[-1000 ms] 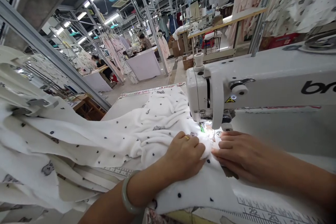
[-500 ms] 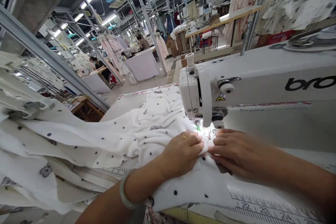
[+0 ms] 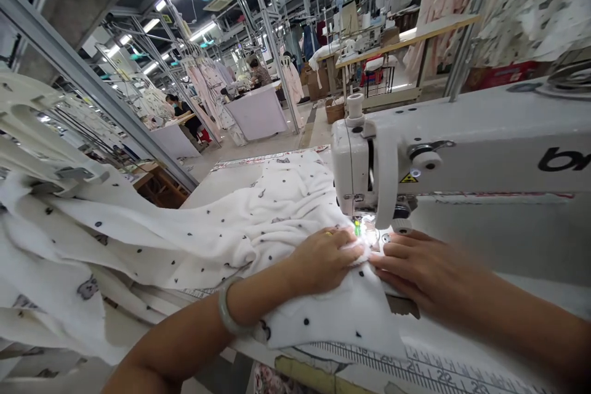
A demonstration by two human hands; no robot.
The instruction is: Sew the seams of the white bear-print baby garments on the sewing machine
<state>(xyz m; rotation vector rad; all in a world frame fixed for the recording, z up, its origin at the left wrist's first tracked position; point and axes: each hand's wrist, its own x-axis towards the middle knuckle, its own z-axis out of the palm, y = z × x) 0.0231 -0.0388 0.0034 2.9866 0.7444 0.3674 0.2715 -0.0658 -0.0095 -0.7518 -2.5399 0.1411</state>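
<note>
White fleece cloth (image 3: 221, 228) with small dark prints runs from the left across the table and under the needle area of a white sewing machine (image 3: 392, 166). My left hand (image 3: 325, 258), with a ring and a pale bangle, presses on the cloth just left of the lit needle area, its fingers bent and closed on a fold. To the right of the needle, my right hand (image 3: 415, 265) has its fingers together, the tips at the cloth's edge near the other hand's fingertips.
Hangers (image 3: 41, 129) carry more printed cloth at the left. A measuring scale (image 3: 434, 372) runs along the table's front edge. Behind stand metal posts, racks of garments, other sewing tables (image 3: 256, 112) and two people seated at work.
The view has shifted, so the machine sits further right in it. The cloth's front part has moved slightly left against the table scale. Both hands remain at the needle area.
</note>
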